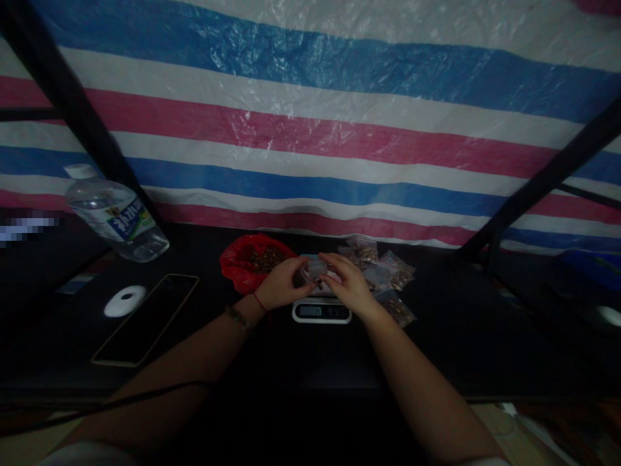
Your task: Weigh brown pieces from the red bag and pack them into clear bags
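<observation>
The left hand (pixel 279 283) and right hand (pixel 350 283) grip clear plastic (pixel 317 266) at a scale (pixel 321 312); black table (pixel 446 323), striped sheeting (pixel 310 139) behind; red bag (pixel 237 266) and packets (pixel 400 273) flank them.

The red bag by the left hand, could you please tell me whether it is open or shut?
The red bag is open: its rim is spread wide, showing small brown pieces inside.

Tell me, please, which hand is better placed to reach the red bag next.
Probably the left hand: it is beside the red bag, while the right hand is nearer the small clear bags. Both seem busy with the clear plastic above the scale, so the left may need freeing first.
</observation>
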`<action>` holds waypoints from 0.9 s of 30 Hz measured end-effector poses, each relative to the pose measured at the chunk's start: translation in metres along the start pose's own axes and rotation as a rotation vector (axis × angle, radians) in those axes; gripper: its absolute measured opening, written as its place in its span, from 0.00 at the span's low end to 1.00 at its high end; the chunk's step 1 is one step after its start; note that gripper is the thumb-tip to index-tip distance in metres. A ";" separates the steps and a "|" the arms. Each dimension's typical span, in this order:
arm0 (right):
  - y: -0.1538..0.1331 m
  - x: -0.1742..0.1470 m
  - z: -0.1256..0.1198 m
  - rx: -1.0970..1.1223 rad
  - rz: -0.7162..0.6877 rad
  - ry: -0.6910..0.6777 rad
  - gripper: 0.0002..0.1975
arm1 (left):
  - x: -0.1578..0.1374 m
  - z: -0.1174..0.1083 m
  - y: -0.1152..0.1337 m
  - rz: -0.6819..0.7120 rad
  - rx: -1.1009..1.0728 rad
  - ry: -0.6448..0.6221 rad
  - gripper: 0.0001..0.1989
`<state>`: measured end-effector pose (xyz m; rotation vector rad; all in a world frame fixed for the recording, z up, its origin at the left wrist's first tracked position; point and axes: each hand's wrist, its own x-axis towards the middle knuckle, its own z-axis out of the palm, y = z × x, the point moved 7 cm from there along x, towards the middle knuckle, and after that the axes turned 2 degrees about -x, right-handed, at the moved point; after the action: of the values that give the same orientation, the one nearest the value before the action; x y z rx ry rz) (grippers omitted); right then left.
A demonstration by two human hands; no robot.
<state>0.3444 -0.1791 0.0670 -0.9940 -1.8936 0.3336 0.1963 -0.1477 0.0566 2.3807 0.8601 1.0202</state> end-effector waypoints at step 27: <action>0.026 0.004 -0.015 -0.058 0.126 0.071 0.30 | 0.002 0.002 -0.012 -0.089 -0.086 0.070 0.25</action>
<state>0.3690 -0.1622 0.0616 -1.1524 -1.7900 0.3140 0.1942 -0.1378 0.0490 2.2268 0.9201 1.0887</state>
